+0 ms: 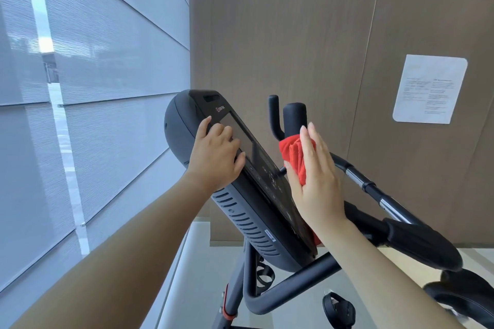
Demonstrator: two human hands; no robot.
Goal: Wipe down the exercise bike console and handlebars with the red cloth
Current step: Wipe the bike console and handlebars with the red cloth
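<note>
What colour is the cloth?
Red; the cloth shows best in the head view, under the right hand.

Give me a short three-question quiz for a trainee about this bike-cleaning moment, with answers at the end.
1. True or false: the left hand holds the red cloth.
2. Which surface is the cloth pressed against? A) the console face B) the padded handlebar C) the wall notice
3. What is the left hand doing?

Key
1. False; the right hand presses it flat with open fingers.
2. A
3. It grips the console's left edge, fingers over the screen rim, apparently steadying it.
</note>
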